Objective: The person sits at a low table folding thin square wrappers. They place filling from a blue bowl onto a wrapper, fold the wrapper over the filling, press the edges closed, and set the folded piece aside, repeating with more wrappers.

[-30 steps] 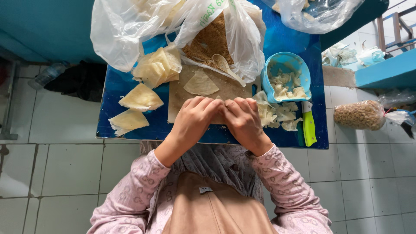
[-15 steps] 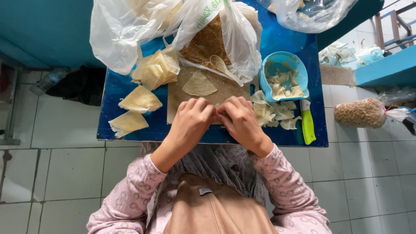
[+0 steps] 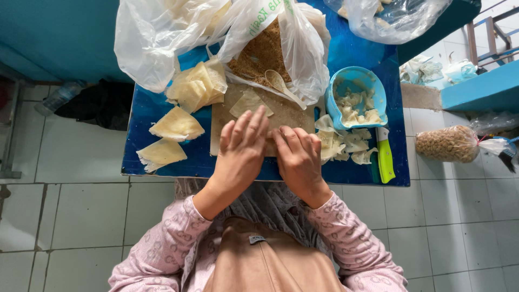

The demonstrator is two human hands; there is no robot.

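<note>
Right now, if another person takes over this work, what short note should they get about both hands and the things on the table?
Left hand: flat, fingers spread, pressing on the board. Right hand: fingers curled beside it, working something hidden under them.
One wrapper lies on the board just beyond the hands. Wrapper stacks sit left on the blue table. Crumb filling with a spoon is in the open bag behind. Blue bowl and loose finished pieces are right, next to a green knife.
Done: some pieces in the bowl and beside it. Left: the stacks, still unfilled.

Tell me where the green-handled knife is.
Head view: the knife lies on the blue table's right edge, just below the blue bowl, right of the right hand.
</note>
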